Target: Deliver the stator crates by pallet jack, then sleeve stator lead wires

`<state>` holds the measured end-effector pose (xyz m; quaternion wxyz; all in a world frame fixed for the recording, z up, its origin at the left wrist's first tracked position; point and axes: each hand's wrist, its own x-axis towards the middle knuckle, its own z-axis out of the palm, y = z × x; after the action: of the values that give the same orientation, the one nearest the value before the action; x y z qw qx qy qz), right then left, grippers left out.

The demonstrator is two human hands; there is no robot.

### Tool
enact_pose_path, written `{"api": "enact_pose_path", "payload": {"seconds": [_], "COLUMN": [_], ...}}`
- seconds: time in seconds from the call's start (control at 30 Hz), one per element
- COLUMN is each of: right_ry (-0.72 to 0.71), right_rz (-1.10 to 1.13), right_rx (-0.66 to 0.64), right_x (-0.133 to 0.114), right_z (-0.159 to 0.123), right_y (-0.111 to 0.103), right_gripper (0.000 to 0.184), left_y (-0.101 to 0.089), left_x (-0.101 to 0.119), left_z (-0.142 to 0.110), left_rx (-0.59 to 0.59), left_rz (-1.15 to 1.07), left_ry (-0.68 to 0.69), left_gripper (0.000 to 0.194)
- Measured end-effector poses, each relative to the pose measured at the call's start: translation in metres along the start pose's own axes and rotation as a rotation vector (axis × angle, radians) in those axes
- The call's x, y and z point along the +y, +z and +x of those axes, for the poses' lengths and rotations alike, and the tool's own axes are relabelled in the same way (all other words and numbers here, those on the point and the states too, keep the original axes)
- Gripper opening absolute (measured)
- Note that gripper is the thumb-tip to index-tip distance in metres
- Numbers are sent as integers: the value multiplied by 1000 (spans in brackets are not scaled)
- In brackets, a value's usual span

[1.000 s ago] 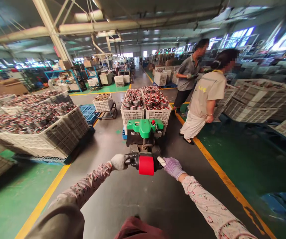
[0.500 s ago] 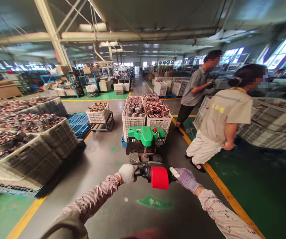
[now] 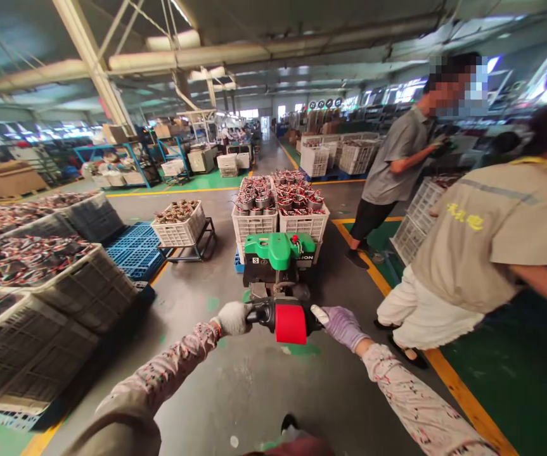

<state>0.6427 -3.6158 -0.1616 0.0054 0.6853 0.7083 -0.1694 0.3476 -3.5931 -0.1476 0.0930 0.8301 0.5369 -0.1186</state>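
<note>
My left hand point(image 3: 234, 318), in a white knit glove, is closed around the left grip of the black control handle point(image 3: 265, 313) with a red cover. A purple glove with a pale thumb covers my right hand point(image 3: 344, 325), which is closed on the handle's right end. The handle belongs to an electric pallet truck point(image 3: 277, 246) with a green top and a red button. Just ahead of the truck, stacked white crates point(image 3: 255, 227) full of metal motor parts with red wires sit on a blue pallet, whose corner shows low on the left.
Crates of similar parts point(image 3: 68, 285) line the left side near a blue pallet point(image 3: 133, 251). A crate on a low wheeled stand point(image 3: 180, 229) is ahead left. On the right are a person in grey point(image 3: 392, 158) and a person in beige point(image 3: 496, 234), beside a yellow floor line point(image 3: 454, 386).
I have moved forward with the truck; crates on the left and both people on the right appear nearer and farther toward the edges. Both hands stay on the handle.
</note>
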Motion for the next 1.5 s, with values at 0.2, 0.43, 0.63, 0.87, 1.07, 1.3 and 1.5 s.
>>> {"api": "enact_pose_path", "payload": {"seconds": [0.2, 0.43, 0.63, 0.87, 1.07, 1.3, 1.5], "right_ry": [-6, 2, 16, -11, -23, -37, -77], "right_rz": [-5, -17, -42, -89, -84, -64, -96], "right_rx": [-46, -18, -24, -11, -24, -49, -49], "right_x": [4, 17, 29, 44, 52, 67, 72], "right_z": [75, 165, 230, 312, 386, 474, 551], "right_y": [-29, -57, -86, -107, -127, -156, -174], "right_gripper": [64, 67, 65, 61, 58, 58, 59], "left_y": [-26, -60, -81, -102, -125, -149, -167], "left_x": [-22, -47, -62, -85, -107, -127, -151], "left_z": [68, 147, 218, 298, 362, 441, 505], "left_rx": [5, 25, 31, 23, 26, 41, 46], "left_rz": [15, 19, 9, -20, -23, -44, -61], "left_ry": [-31, -19, -11, -22, -31, -62, -94], "left_gripper": [41, 39, 42, 42, 43, 42, 42]}}
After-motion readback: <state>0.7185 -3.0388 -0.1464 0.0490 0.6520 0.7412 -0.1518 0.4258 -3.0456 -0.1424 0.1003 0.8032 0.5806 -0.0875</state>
